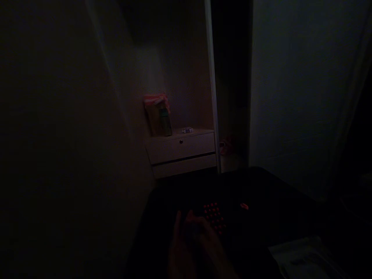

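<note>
The room is very dark. One hand (193, 238), which I cannot assign to left or right, reaches up from the bottom centre over a dark surface (270, 201). Its fingers are only a dim outline, so whether they are spread or closed is unclear. Just beyond the fingertips lies a cluster of small red dots (214, 217), perhaps a strip of pills. A single small red item (244, 206) lies to the right of it. No second hand shows.
A pale two-drawer unit (182, 153) is fixed to the back wall, with a pink-topped bag (157, 112), a green bottle (165, 122) and a small light object (187, 130) on top. A white upright post (213, 97) stands beside it. Pale paper (302, 257) lies bottom right.
</note>
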The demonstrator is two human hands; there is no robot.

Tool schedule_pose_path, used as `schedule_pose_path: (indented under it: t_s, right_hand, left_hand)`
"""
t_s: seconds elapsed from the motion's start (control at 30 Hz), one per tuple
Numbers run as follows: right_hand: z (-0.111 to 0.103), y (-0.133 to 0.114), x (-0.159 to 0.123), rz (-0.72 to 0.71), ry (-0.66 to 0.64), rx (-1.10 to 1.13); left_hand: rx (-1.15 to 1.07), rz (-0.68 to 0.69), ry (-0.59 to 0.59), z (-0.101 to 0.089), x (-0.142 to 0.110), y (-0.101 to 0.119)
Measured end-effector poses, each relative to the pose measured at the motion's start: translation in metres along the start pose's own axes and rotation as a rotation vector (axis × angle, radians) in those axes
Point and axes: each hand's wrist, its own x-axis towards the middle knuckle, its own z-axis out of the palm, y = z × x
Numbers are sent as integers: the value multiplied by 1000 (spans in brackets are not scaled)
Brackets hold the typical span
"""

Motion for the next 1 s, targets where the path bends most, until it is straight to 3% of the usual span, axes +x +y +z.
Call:
schedule_pose_path:
  t_s: [0.2,0.3,0.4,0.53,0.67,0.8,1.0]
  right_hand:
    - [-16,35,-7,-94,42,-511]
    - [-22,47,-12,-276,102,-669]
    - [-19,41,-14,-458,57,-777]
    - [-11,21,-9,-613,-118,-946]
    - [-14,24,-6,-685,-149,-1018]
    - [-19,33,-14,-723,-96,-1057]
    - [-5,13,-20,-647,-142,-976]
  left_hand:
    - [-92,-59,34,-10,1,2]
    - [-138,-57,25,-5,0,8]
    - [-191,-43,-4,4,-6,12]
    - [-160,-49,-2,13,-10,13]
    - [-120,-163,132,7,-4,14]
    - [-158,-300,246,-13,2,18]
    - [-251,-214,260,-32,11,28]
